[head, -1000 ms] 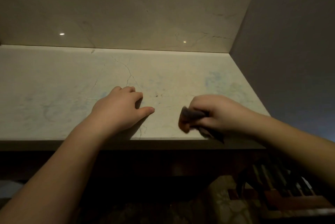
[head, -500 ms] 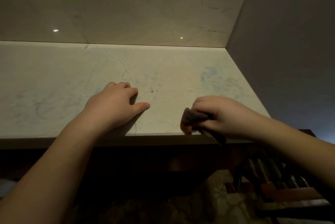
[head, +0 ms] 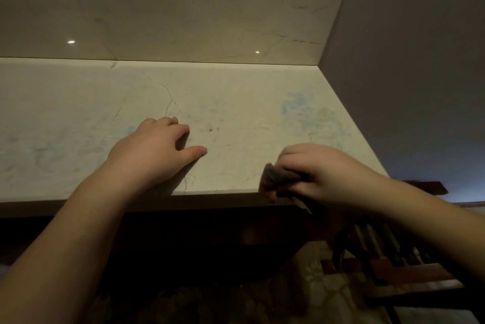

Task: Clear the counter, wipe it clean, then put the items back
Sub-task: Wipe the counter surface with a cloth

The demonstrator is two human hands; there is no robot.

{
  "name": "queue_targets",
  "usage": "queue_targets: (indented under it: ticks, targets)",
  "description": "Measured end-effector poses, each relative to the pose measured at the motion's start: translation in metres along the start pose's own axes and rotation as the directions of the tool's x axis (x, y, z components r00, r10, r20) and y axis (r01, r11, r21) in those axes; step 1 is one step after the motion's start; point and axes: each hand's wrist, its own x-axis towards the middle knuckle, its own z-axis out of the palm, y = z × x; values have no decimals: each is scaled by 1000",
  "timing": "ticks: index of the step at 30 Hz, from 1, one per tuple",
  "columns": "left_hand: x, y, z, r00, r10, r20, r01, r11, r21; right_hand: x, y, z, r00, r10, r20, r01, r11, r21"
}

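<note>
Head, veined marble counter (head: pixel 236 103) (smudged), crumpled cloth (head: pixel 278 179)

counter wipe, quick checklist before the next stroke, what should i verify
1. Cloth gripped: ok, the right hand is curled round it.
2. Cloth on the counter: cannot tell, it sits at the front edge and contact is hidden.
3. Left hand bracing: ok, it rests on the counter, left of the cloth.
4. Surface cleared of items: ok in the part shown.
5. Marks left to wipe: not ok, a bluish smudge shows far right and a dark speck mid-counter.
</note>
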Motion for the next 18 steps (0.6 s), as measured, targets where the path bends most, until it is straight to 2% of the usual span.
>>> queue_targets:
  ticks: [2,6,8,11,15,18]
  targets:
    - [1,1,0,1000,-14,10,14,1000,-27,-5,8,-5,999,44,13,-45,999,11]
    - [2,13,-4,1000,-10,-21,9,996,-86,15,45,-23,954,285,-99,-290,956,-38]
    - [2,25,-5,999,18,-32,-22,992,-121,23,56,-27,923,353,-156,-363,931,-40]
    - [1,45,1,995,79,-54,-87,981,-172,12,46,-20,941,302,-150,-301,953,32]
    - [3,70,11,991,118,-62,-125,984,-130,-18,24,-10,995,97,-38,-96,994,44]
    - [7,84,14,990,117,-80,-124,988,-91,-9,37,-15,991,127,-50,-126,992,12]
